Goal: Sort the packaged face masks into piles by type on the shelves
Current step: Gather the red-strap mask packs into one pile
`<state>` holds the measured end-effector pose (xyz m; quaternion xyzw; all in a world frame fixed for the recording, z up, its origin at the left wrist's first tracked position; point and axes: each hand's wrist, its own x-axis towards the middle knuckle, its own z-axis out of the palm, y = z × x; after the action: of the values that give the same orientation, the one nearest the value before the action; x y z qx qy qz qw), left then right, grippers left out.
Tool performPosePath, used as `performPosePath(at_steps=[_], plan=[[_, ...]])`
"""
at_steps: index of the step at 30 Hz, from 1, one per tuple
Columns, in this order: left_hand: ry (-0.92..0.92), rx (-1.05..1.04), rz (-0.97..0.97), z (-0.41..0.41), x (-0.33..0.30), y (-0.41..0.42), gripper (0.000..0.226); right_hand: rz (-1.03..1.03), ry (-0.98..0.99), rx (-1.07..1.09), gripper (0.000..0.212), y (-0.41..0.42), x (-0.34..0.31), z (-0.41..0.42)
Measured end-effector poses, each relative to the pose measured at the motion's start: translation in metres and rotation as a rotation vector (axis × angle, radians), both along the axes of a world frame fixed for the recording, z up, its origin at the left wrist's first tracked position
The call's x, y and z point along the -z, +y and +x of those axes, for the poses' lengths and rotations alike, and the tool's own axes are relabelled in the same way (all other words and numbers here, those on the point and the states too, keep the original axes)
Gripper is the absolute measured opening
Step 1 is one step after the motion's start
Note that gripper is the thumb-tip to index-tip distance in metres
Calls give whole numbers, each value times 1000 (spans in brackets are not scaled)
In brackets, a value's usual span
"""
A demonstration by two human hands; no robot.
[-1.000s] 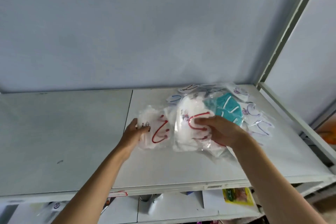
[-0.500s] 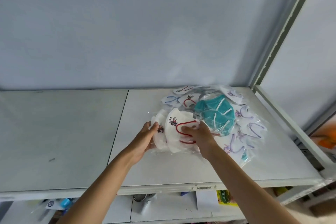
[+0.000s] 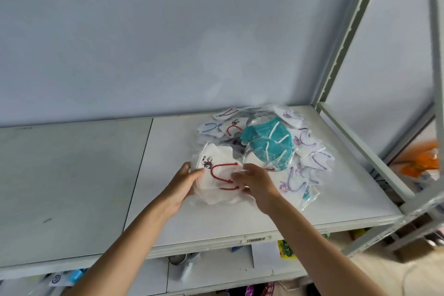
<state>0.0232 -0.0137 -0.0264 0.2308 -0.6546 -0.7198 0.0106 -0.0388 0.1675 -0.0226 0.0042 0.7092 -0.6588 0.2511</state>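
Note:
A small stack of packaged white masks with red ear loops (image 3: 217,175) lies on the white shelf (image 3: 168,142) in front of me. My left hand (image 3: 183,184) grips its left edge and my right hand (image 3: 255,181) holds its right edge. Behind and to the right sits a mixed heap: teal masks (image 3: 269,144) on top, white masks with purple loops (image 3: 310,154) around the right side, a blue-loop mask (image 3: 210,128) and another red-loop mask (image 3: 233,128) at the back.
A grey wall backs the shelf. A metal upright post (image 3: 343,38) and rail (image 3: 355,144) bound the shelf's right side. A lower shelf (image 3: 211,269) holds small assorted items. The shelf's left panel (image 3: 72,175) is bare.
The two red-loop packets that were apart in my two hands have come together into one stack, which both hands now hold nearer the mixed heap.

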Motion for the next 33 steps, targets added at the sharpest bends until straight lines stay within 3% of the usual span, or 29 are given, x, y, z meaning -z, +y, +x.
performPosePath(at_steps=[4, 9, 11, 14, 20, 24, 29, 33], plan=[[-17, 31, -7, 1, 3, -3, 15, -5, 71, 50, 34, -10, 7, 8], [-5, -31, -6, 4, 3, -23, 21, -41, 107, -23, 22, -4, 2, 2], [4, -96, -4, 6, 1, -31, 22, 165, 216, 34, 24, 11, 4, -13], [18, -168, 6, 10, 0, -43, 19, 663, 483, 155, 29, 44, 11, -39], [39, -184, -16, 15, -4, -51, 17, 1190, 681, -136, 65, 48, 27, -68], [48, -199, -40, 16, -4, -53, 14, 1335, 817, -211, 69, 27, 24, -71], [57, -211, -39, 20, -3, -62, 14, 1342, 898, -320, 80, 4, 19, -69], [53, -216, -62, 26, 0, -71, 13, 1424, 943, -392, 66, -8, 16, -71]])
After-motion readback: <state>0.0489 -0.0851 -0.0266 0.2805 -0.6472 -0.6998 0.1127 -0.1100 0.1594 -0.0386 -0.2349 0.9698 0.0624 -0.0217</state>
